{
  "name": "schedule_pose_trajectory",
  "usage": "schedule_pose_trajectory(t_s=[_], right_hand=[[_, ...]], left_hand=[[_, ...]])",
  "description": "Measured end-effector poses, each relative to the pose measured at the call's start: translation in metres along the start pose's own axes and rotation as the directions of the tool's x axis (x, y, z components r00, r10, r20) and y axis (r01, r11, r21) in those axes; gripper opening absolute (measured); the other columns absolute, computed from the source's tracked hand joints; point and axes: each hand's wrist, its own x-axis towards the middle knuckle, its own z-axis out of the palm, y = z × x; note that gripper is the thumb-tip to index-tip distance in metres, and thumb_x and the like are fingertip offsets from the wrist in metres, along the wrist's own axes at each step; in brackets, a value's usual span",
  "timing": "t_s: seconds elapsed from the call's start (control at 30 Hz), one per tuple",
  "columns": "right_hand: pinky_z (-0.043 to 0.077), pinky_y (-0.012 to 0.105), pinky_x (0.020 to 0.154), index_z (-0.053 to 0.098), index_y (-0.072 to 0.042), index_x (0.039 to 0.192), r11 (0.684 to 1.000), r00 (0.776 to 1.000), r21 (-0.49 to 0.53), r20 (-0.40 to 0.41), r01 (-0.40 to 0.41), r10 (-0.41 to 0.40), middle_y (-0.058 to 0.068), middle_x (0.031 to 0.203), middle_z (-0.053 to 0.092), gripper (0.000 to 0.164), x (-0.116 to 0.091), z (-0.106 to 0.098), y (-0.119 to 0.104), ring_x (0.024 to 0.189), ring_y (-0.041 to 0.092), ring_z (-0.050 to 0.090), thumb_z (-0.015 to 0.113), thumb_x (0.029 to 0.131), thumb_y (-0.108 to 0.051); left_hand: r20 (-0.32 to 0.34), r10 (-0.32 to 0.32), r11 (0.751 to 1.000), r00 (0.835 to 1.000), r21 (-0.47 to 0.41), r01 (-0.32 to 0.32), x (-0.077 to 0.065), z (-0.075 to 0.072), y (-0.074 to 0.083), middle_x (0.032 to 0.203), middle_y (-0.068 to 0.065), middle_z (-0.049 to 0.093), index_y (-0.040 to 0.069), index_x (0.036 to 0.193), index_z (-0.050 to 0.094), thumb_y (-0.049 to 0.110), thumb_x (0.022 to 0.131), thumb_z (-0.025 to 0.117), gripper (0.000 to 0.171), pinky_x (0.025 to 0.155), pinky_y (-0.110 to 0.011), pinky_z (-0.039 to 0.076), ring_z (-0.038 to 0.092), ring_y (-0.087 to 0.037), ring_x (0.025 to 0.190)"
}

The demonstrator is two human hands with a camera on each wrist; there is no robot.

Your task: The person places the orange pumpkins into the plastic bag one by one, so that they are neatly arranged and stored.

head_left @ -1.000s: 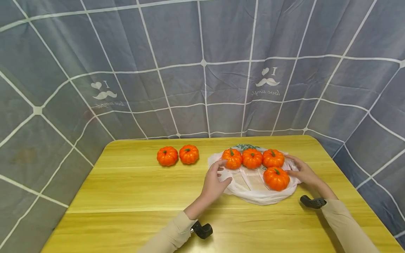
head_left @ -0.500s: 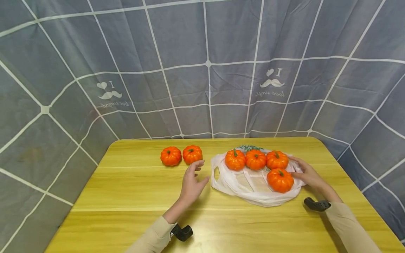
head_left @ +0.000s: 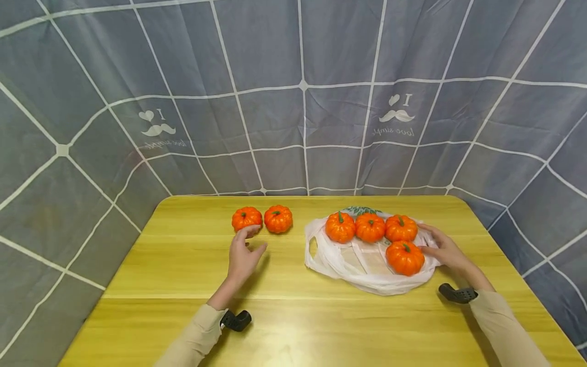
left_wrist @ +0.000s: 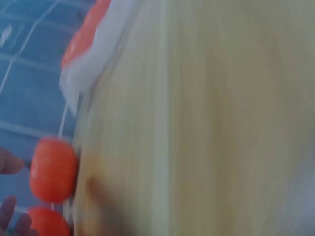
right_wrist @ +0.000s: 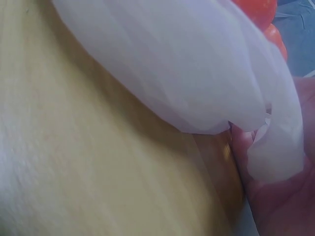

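Observation:
Two small orange pumpkins, the left one (head_left: 246,218) and its neighbour (head_left: 278,219), sit side by side at the back of the table. My left hand (head_left: 243,259) reaches up to the left pumpkin, thumb and fingers apart, nothing between them; its fingertips overlap that pumpkin's lower edge. To the right lies a white plastic bag (head_left: 367,284), spread with its mouth upward. In it are several more pumpkins: three in a back row and one (head_left: 405,258) in front at right. My right hand (head_left: 451,255) holds the bag's right edge, and the film (right_wrist: 280,152) drapes across its palm.
The wooden table (head_left: 293,326) ends at the back against a grey checked curtain (head_left: 257,122). A black wrist camera sits on each forearm, left (head_left: 236,320) and right (head_left: 458,294). One bag handle loop (head_left: 313,248) lies toward the left.
My left hand has left the bag's left side and moved left across the table to the left pumpkin. The right hand stays at the bag's right edge. The pumpkins have not moved.

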Motion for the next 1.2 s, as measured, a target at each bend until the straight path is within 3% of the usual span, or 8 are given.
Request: schedule_pose_trajectory(t_s=[0.23, 0.53, 0.63, 0.73, 0.87, 0.97, 1.1, 1.2], right_hand=[[0.022, -0.001, 0.091, 0.035, 0.008, 0.140, 0.996, 1.000, -0.086, 0.004, -0.009, 0.009, 0.037, 0.142, 0.032, 0.062, 0.004, -0.002, -0.003, 0.115, -0.022, 0.025, 0.064, 0.087, -0.004], [0.021, -0.001, 0.093, 0.035, 0.012, 0.137, 0.997, 1.000, -0.080, 0.000, -0.018, 0.018, 0.040, 0.140, 0.032, 0.060, 0.002, -0.001, -0.003, 0.120, -0.016, 0.028, 0.064, 0.086, 0.001], [0.023, 0.023, 0.114, 0.034, 0.012, 0.137, 0.997, 0.999, -0.072, 0.002, -0.033, 0.034, 0.039, 0.142, 0.030, 0.060, 0.003, -0.001, -0.003, 0.135, 0.016, 0.032, 0.063, 0.086, 0.002], [0.017, 0.059, 0.113, 0.033, 0.013, 0.138, 0.998, 0.999, -0.052, 0.011, -0.043, 0.044, 0.040, 0.143, 0.028, 0.060, 0.003, -0.002, -0.003, 0.130, 0.048, 0.024, 0.062, 0.086, 0.003], [0.022, 0.026, 0.115, 0.033, 0.012, 0.138, 0.998, 0.999, -0.044, 0.009, -0.042, 0.043, 0.040, 0.143, 0.028, 0.060, 0.002, -0.002, -0.002, 0.138, 0.021, 0.028, 0.062, 0.087, 0.001], [0.023, -0.001, 0.092, 0.035, 0.010, 0.139, 0.999, 0.999, -0.033, 0.004, -0.032, 0.032, 0.026, 0.144, 0.036, 0.060, 0.000, -0.002, 0.000, 0.124, -0.015, 0.028, 0.063, 0.087, -0.001], [0.026, -0.002, 0.088, 0.036, 0.011, 0.138, 1.000, 1.000, 0.018, 0.003, -0.008, 0.007, -0.014, 0.135, 0.043, 0.059, 0.000, -0.001, 0.004, 0.112, -0.025, 0.027, 0.063, 0.087, -0.001], [0.026, -0.002, 0.089, 0.036, 0.012, 0.138, 1.000, 1.000, 0.011, 0.001, -0.012, 0.012, -0.014, 0.136, 0.044, 0.059, 0.000, 0.000, 0.003, 0.113, -0.024, 0.028, 0.063, 0.087, -0.001]], left_hand=[[-0.094, 0.022, 0.996, 0.995, 0.083, -0.015, 0.026, -0.030, -0.022, 0.117, -0.022, 0.055, 0.000, 0.114, 0.062, 0.004, 0.077, 0.076, 0.040, 0.081, -0.046, 0.046, 0.053, -0.037, 0.104], [-0.063, -0.107, 0.994, 0.992, 0.016, 0.109, 0.045, -0.046, -0.038, 0.137, -0.020, 0.045, 0.002, 0.129, 0.053, 0.009, 0.077, 0.078, 0.058, 0.092, -0.050, 0.043, 0.048, -0.037, 0.115], [-0.010, -0.152, 0.988, 0.988, 0.000, 0.152, 0.050, -0.046, -0.041, 0.143, -0.019, 0.040, 0.004, 0.135, 0.048, 0.010, 0.079, 0.077, 0.063, 0.098, -0.052, 0.042, 0.045, -0.038, 0.119], [0.039, -0.179, 0.984, 0.983, -0.009, 0.179, 0.056, -0.045, -0.043, 0.146, -0.019, 0.037, 0.005, 0.138, 0.043, 0.009, 0.080, 0.076, 0.066, 0.103, -0.052, 0.040, 0.042, -0.038, 0.124], [0.097, -0.196, 0.979, 0.976, -0.039, 0.201, 0.063, -0.040, -0.045, 0.147, -0.019, 0.037, 0.003, 0.141, 0.039, 0.008, 0.079, 0.075, 0.071, 0.107, -0.051, 0.037, 0.040, -0.038, 0.127], [0.136, -0.207, 0.975, 0.969, -0.058, 0.216, 0.068, -0.036, -0.046, 0.146, -0.020, 0.037, 0.002, 0.143, 0.035, 0.007, 0.078, 0.075, 0.076, 0.107, -0.050, 0.038, 0.041, -0.037, 0.127], [0.152, -0.222, 0.971, 0.963, -0.058, 0.232, 0.070, -0.031, -0.048, 0.144, -0.022, 0.037, 0.002, 0.144, 0.033, 0.007, 0.077, 0.076, 0.080, 0.105, -0.048, 0.040, 0.042, -0.037, 0.124], [0.149, -0.228, 0.970, 0.962, -0.055, 0.238, 0.072, -0.029, -0.048, 0.144, -0.023, 0.037, 0.002, 0.145, 0.032, 0.007, 0.076, 0.076, 0.082, 0.107, -0.049, 0.040, 0.042, -0.037, 0.125]])
